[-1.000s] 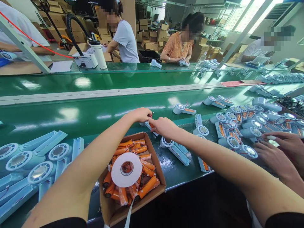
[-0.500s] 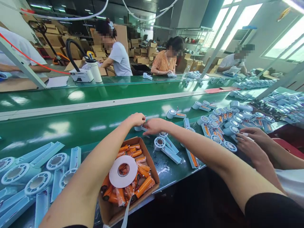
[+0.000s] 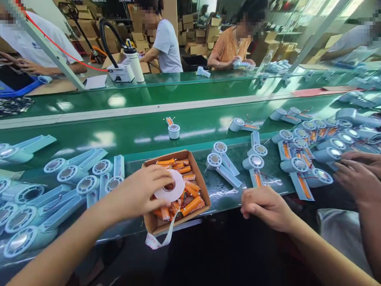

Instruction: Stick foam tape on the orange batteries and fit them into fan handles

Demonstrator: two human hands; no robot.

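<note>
Left of cardboard box (image 3: 199,171): blue fan housings (image 3: 87,185), several handles showing no battery. Over box, left hand (image 3: 138,192), half-open, straddles white tape roll (image 3: 177,187) on orange batteries (image 3: 192,207); grip unclear. Beyond box, battery-fitted housing (image 3: 174,132). Right: bare-handled pair (image 3: 214,160); right hand (image 3: 266,207) curled closed, nothing visible inside; more fitted housings (image 3: 298,165). Batch looks part-filled.

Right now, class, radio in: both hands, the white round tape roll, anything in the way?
Left hand over white round tape roll, grip unconfirmed. Right hand curled, palm hidden. Roll above orange cylinders in brown cardboard box; left fingers partly cover roll.
</note>
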